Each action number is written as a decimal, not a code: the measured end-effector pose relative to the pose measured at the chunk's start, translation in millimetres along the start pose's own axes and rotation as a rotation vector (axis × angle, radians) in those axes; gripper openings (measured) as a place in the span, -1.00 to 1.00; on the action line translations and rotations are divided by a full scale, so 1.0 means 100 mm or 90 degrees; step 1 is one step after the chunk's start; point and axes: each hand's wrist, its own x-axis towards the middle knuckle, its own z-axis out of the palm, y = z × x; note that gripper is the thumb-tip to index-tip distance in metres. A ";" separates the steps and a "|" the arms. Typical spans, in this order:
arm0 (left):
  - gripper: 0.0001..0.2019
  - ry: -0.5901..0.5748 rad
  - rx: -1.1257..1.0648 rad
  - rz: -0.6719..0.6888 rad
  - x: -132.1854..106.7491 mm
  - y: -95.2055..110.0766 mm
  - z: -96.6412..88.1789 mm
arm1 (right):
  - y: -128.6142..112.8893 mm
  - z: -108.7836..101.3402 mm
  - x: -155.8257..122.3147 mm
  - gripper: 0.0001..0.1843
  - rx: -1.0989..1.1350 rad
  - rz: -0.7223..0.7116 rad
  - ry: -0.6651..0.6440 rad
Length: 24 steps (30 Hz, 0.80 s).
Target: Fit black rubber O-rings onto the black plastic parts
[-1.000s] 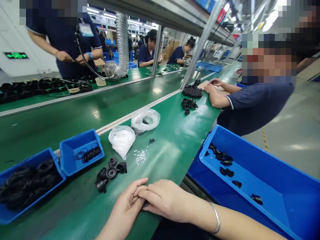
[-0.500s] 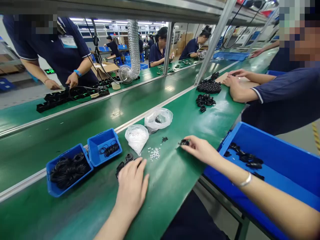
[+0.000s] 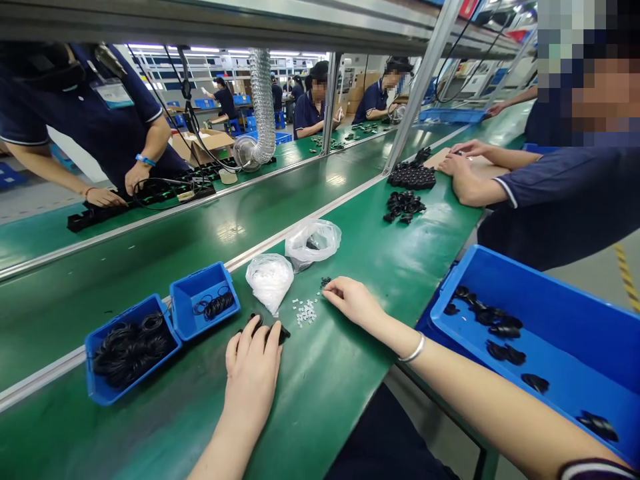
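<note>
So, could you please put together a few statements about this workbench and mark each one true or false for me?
1. The left hand is over black parts on the green table. True.
2. The fingertips of the right hand are right by the small black pieces. True.
3. A bracelet is on the left wrist. False: the silver bracelet is on the right wrist.
4. All the white pieces are inside a blue bin. False: the loose white pieces lie on the green table.
5. The leftmost small blue bin in the picture holds black rings. True.
</note>
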 end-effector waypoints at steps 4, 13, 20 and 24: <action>-0.72 0.000 0.004 -0.010 0.02 0.00 0.02 | -0.03 0.14 0.10 -0.86 -0.021 0.025 0.021; -0.80 0.093 -0.092 0.017 0.05 -0.02 -0.01 | 0.00 0.19 0.06 -0.90 -0.016 0.030 0.024; -0.70 -0.189 -0.929 -0.311 0.00 0.20 -0.19 | 0.06 0.20 0.06 -0.87 0.014 0.017 0.019; -0.68 -0.292 -1.247 -0.494 -0.03 0.27 -0.19 | 0.06 0.22 0.06 -0.86 0.010 0.007 0.026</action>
